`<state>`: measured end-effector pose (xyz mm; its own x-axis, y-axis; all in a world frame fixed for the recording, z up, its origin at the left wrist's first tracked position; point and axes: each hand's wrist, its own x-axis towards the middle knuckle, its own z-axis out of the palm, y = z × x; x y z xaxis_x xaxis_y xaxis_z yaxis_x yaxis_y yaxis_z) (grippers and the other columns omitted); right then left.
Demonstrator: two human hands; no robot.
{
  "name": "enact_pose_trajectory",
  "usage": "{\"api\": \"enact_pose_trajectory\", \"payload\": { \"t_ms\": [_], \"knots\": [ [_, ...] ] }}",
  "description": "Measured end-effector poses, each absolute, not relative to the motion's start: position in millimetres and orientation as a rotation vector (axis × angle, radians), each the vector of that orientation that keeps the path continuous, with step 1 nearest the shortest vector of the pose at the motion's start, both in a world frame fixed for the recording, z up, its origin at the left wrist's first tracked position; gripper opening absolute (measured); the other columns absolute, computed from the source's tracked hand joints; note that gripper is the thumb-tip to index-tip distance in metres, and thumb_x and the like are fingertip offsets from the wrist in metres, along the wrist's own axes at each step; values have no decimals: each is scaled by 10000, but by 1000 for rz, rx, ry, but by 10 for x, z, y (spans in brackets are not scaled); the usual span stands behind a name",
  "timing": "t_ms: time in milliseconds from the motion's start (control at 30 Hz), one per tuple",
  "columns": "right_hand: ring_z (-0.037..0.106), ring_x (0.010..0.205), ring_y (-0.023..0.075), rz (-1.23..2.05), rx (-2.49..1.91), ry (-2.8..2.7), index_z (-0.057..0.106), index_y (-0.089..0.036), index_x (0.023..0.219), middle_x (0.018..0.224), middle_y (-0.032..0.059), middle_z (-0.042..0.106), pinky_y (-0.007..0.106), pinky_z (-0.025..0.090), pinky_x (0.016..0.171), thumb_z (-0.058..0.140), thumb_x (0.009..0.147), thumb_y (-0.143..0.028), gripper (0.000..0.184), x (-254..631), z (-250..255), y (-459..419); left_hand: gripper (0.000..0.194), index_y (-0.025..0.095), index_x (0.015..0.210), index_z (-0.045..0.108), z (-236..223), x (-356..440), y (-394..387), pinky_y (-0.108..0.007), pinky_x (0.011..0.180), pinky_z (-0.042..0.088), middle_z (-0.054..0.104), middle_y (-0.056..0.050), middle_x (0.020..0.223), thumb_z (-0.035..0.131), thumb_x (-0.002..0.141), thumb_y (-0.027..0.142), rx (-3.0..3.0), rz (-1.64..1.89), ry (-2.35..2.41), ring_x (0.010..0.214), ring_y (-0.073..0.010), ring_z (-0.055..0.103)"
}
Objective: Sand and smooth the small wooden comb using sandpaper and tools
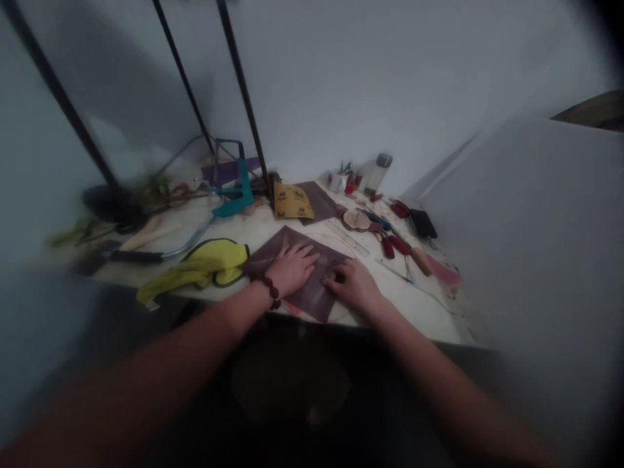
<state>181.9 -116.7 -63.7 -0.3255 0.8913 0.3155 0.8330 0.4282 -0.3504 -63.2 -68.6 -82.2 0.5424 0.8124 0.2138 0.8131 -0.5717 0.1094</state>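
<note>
One maroon sheet (314,298) lies at the near edge of one table (431,312), two hands over it. The left hand (292,270) rests flat on it, fingers spread, one bracelet (272,292) at the wrist. The right hand (358,285) is at the sheet's right side, fingers curled toward the thumb; I cannot tell whether they pinch anything. One lime cloth (214,255) lies by the sheet's left corner. Behind are one yellow sheet (292,201) overlapping one grey sheet (320,203), one ruler (348,238), one bottle (378,176) and, at left, three poles (242,91)
</note>
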Motion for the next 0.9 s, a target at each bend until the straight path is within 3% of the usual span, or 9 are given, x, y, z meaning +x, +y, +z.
{"api": "enact_pose_trajectory", "payload": {
  "t_ms": [233, 400, 567, 700, 900],
  "knots": [
    [673, 998, 252, 208, -1350, -2342, 856, -215, 1037, 1010, 82, 785, 383, 499, 989, 904, 943, -428, 238, 1692, -629, -1293, 515, 330, 1635, 615, -821, -637, -688, -612, 1334, 333, 520, -55, 1774, 441, 1151, 364, -2778, -380, -1448, 1646, -324, 421],
    [640, 884, 235, 157, -1532, -2264, 820, -200, 865, 892, 83, 756, 367, 489, 883, 838, 989, -360, 203, 1807, -549, -1098, 520, 361, 1637, 614, -793, -631, -700, -629, 1335, 315, 525, -61, 1768, 466, 1139, 369, -2788, -367, -1487, 1646, -344, 423],
    [648, 980, 260, 175, -1282, -2459, 845, -218, 966, 949, 84, 766, 381, 489, 946, 901, 932, -408, 201, 1732, -583, -1176, 525, 366, 1646, 605, -774, -635, -714, -611, 1341, 310, 504, -49, 1784, 442, 1148, 356, -2809, -369, -1463, 1649, -330, 416],
    [639, 889, 244, 165, -1494, -2301, 825, -197, 882, 902, 93, 758, 375, 483, 871, 828, 994, -332, 175, 1776, -578, -1130, 505, 345, 1629, 622, -772, -632, -715, -613, 1339, 323, 520, -57, 1773, 446, 1156, 374, -2784, -359, -1486, 1647, -331, 423],
    [658, 952, 249, 225, -1332, -2431, 831, -218, 925, 923, 72, 779, 366, 491, 923, 900, 926, -381, 176, 1757, -591, -1126, 505, 351, 1630, 619, -764, -624, -721, -607, 1342, 321, 519, -54, 1775, 456, 1152, 365, -2786, -359, -1468, 1643, -323, 431]
  ]
}}
